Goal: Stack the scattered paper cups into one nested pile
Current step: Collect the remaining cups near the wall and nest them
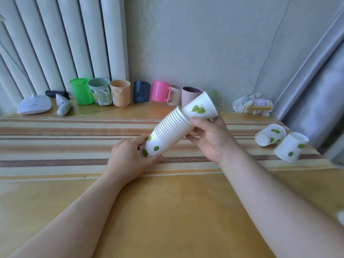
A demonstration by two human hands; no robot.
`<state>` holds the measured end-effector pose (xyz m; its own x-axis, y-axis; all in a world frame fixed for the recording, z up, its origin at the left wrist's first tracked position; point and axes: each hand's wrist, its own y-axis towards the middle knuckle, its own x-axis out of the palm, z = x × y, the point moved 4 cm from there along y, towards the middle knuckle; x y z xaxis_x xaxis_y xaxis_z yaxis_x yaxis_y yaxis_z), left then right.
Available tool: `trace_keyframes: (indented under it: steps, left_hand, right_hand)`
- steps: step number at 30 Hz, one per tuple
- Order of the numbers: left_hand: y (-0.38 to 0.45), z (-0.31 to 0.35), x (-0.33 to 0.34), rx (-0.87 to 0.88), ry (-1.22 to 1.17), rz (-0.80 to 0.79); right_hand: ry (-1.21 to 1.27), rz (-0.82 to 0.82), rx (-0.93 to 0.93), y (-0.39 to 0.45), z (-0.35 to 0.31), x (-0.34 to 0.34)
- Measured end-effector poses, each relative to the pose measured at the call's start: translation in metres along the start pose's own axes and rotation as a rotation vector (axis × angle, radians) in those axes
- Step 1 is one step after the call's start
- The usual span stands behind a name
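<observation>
Above striped cloth (55,138), left hand (126,159) clasping ribbed cup stack (167,135), right hand (210,140) pinching tapered paper cup (201,107).

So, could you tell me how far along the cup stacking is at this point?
Mostly done: the left hand holds a long nested pile, tilted above the table. In hand: the right hand holds one more paper cup at the pile's open end, not yet pushed in. Left: two loose cups on the right, one on its side, one upside down.
</observation>
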<state>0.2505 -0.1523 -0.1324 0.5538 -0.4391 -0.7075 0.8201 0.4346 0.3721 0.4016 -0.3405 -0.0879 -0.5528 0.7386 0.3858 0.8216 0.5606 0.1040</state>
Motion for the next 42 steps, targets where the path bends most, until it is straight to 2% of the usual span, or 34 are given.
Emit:
trace_keyframes:
  steps: [6,11,13,16,18,21,23,30,34,36,38,42]
  left_hand:
    - [-0.005,0.019,0.003,0.076,0.0,-0.021]
    - [-0.021,0.055,0.03,0.139,0.034,-0.144]
    - [-0.026,0.065,0.034,0.153,0.052,-0.188]
    - [-0.037,0.079,0.035,0.137,0.034,-0.252]
    - [-0.045,0.088,0.038,0.114,-0.007,-0.25]
    - [-0.057,0.109,0.05,0.057,-0.055,-0.255]
    - [-0.064,0.122,0.061,0.055,-0.079,-0.267]
    - [-0.075,0.172,0.103,0.05,-0.201,-0.242]
    - [-0.07,0.188,0.115,0.032,-0.2,-0.232]
    - [-0.072,0.196,0.122,0.037,-0.198,-0.23]
    - [-0.077,0.201,0.129,0.054,-0.183,-0.228]
    - [-0.081,0.2,0.132,0.086,-0.155,-0.197]
  right_hand:
    - [-0.019,-0.01,0.045,-0.036,-0.001,-0.017]
    - [-0.248,-0.011,-0.04,-0.082,-0.012,-0.038]
    - [-0.466,-0.022,-0.073,-0.104,-0.014,-0.058]
    - [-1.119,0.042,-0.039,-0.132,-0.015,-0.102]
    - [-1.418,0.132,-0.037,-0.146,-0.017,-0.128]
    - [-1.54,0.222,0.004,-0.158,-0.014,-0.147]
    - [-1.653,0.198,0.055,-0.153,-0.009,-0.146]
    - [-1.584,0.107,0.049,-0.188,-0.022,-0.152]
    - [-1.504,0.131,-0.046,-0.234,-0.031,-0.172]
    - [-1.435,0.201,-0.073,-0.253,-0.037,-0.184]
    - [-1.352,0.333,-0.175,-0.27,-0.044,-0.197]
    - [-1.454,0.683,-0.633,-0.293,-0.075,-0.211]
